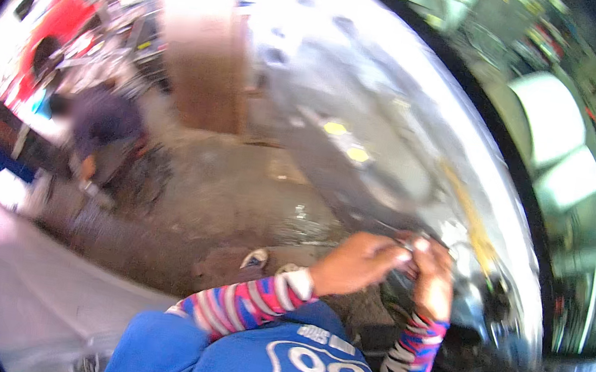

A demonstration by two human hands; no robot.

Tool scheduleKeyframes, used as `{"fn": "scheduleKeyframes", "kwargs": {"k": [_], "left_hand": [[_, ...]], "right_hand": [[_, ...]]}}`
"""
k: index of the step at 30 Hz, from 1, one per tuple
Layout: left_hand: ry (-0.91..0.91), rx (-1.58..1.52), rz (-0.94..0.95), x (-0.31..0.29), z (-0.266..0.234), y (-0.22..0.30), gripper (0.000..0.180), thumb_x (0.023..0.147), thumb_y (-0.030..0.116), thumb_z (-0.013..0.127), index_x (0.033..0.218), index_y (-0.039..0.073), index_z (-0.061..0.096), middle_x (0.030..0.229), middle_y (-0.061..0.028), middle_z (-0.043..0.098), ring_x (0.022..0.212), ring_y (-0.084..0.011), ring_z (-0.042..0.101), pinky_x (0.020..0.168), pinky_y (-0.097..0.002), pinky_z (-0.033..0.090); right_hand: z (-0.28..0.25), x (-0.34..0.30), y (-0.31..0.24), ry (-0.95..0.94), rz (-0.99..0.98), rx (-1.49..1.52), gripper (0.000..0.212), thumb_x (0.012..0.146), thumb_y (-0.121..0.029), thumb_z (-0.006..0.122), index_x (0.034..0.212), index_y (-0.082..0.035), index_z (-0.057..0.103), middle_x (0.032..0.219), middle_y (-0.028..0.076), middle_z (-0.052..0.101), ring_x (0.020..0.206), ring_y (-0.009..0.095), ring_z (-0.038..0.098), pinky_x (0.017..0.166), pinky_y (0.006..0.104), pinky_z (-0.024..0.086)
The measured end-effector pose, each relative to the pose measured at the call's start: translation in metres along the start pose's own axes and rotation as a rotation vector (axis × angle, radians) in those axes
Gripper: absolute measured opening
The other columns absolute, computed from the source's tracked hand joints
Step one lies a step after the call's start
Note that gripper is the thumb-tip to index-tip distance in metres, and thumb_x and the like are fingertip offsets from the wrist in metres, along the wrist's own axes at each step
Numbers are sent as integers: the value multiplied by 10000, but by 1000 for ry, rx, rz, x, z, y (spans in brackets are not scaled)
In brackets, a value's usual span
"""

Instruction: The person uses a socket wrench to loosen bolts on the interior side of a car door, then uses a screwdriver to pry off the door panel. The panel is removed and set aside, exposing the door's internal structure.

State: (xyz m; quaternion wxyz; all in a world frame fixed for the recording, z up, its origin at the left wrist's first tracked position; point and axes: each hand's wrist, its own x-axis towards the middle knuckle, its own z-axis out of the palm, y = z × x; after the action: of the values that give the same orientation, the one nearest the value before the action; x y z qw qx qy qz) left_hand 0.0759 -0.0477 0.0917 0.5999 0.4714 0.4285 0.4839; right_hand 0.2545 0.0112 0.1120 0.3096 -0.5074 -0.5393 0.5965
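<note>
While the silver car panel (386, 62) is spreading from eleven to three o'clock around the hands, the left hand (363, 264) and right hand (434, 281) are meeting by its near edge, fingertips bunched together. Whether they are gripping anything or touching metal, I cannot tell; fingers and blur are covering it. A loose pinch could be risking a drop onto the floor (249, 213) at nine o'clock, a slip a scratch. Toward two, a yellow streak (471, 216) is looking unclear; toward twelve, glare is hiding detail.
</note>
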Motion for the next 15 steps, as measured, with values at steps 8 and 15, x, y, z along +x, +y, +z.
{"fn": "scheduleKeyframes", "kwargs": {"k": [8,15], "left_hand": [[-46,303,192,-14,22,17,276,986,282,627,942,11,651,733,-87,599,686,-220,590,657,-357,468],[-95,692,186,-62,27,28,281,926,249,686,1074,25,605,865,-149,651,839,-374,629,778,-463,464]], "right_hand": [[-6,-11,-6,-150,-82,439,433,1007,-456,610,1009,-23,629,663,-69,359,577,57,311,521,239,228],[-7,-8,-6,-203,-112,488,429,1037,-446,557,1038,-20,611,673,-62,366,576,63,315,516,222,253]]}}
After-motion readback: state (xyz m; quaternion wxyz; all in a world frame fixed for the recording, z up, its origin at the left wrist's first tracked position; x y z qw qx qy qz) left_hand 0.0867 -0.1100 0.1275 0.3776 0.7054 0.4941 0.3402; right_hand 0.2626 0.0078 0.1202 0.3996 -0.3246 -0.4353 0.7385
